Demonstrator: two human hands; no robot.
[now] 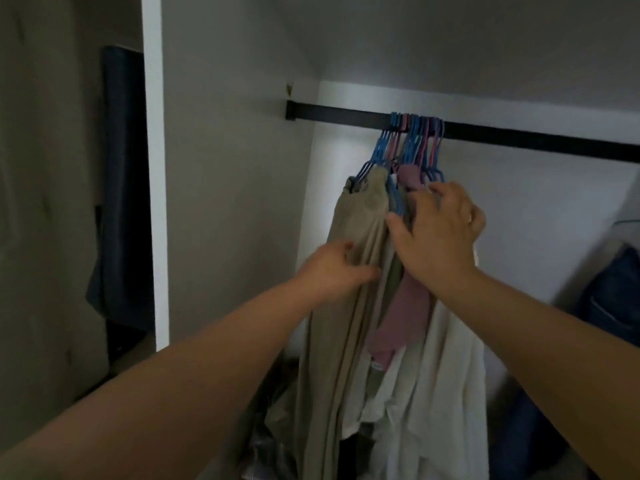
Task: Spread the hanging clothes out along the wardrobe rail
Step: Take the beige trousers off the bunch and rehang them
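barely begun, by the look of it: hangers [414,143] all bunched together at one spot on the black rail [519,135], left of its middle, with bare rail toward the left bracket and off to the right edge. spreading all left to do. hooks blue and pink, too tightly packed to count. three garments told apart: one khaki [349,271], one mauve [405,317], one white [446,375]; possibly more hidden between. left hand [334,268] pinching a fold of the khaki cloth. right hand [438,230] curled over the hanger shoulders, thumb hooked in between garments.
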